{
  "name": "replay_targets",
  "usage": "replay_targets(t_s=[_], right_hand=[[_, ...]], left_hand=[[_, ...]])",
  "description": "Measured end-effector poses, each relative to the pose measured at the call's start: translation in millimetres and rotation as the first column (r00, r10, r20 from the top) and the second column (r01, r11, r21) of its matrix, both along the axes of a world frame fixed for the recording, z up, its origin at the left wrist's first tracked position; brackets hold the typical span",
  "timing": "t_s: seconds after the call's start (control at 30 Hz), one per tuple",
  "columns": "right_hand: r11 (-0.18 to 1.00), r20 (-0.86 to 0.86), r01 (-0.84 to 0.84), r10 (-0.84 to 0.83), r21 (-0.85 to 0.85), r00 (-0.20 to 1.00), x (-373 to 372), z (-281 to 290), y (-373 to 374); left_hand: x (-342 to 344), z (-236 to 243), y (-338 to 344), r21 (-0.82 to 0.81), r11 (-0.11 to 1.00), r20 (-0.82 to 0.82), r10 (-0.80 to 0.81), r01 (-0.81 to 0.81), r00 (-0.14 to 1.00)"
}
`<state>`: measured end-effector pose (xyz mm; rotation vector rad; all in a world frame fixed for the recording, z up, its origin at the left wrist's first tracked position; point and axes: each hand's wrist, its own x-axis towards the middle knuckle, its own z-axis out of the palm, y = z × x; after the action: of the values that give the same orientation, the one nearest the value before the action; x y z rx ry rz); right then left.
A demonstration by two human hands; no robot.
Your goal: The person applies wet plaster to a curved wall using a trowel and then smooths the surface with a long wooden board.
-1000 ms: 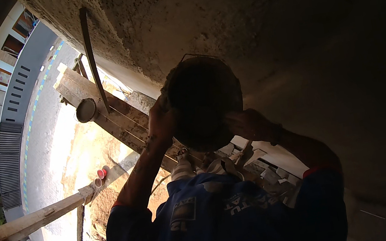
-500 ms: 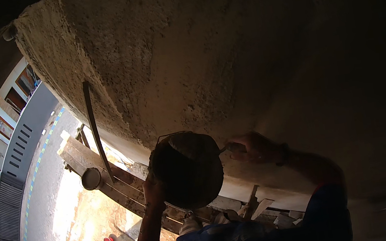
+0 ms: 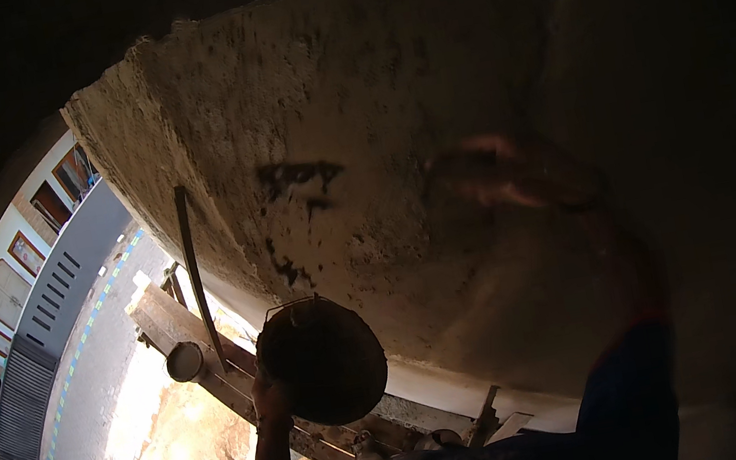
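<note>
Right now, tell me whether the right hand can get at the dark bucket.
Probably yes: nothing visible stands between the right hand, raised before the wall, and the bucket held in the left hand.

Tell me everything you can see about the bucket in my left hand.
The bucket is dark and round-mouthed, with a thin, wire-like handle along its upper rim. Its material is unclear in the shade. It is tilted so its mouth faces the camera, but the inside is too dark to read. Your left hand grips its left side. In view, it overlaps the wooden planks and the rough wall.
</note>
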<state>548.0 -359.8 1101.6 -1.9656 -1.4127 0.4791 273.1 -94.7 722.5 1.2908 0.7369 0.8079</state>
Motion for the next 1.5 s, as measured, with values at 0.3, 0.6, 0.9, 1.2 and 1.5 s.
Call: replay_targets(t_s=[0.3,0.6,0.9,1.2,1.5], right_hand=[[0.888,0.365,0.269,-0.406,0.373,0.838,43,-26,-104],[0.997,0.869,-0.052,0.074,-0.055,0.489,-15,-215,-21],[0.965,0.806,0.046,0.188,-0.257,0.561,-37,-266,11],[0.929,0.125,-0.232,0.277,-0.289,0.953,-43,-353,18],[0.988,0.159,-0.122,0.137,-0.099,0.978,-25,-325,8]], left_hand=[[4,2,-14,-0.089,0.995,-0.134,-0.058,0.047,0.989],[40,67,-19,-0.097,0.960,-0.231,-0.277,0.261,0.933],[56,85,-36,-0.151,0.921,-0.051,-0.370,0.359,0.928],[72,60,-36,-0.103,0.914,-0.278,-0.406,0.393,0.871],[64,87,-25,-0.114,0.933,-0.231,-0.360,0.342,0.904]])
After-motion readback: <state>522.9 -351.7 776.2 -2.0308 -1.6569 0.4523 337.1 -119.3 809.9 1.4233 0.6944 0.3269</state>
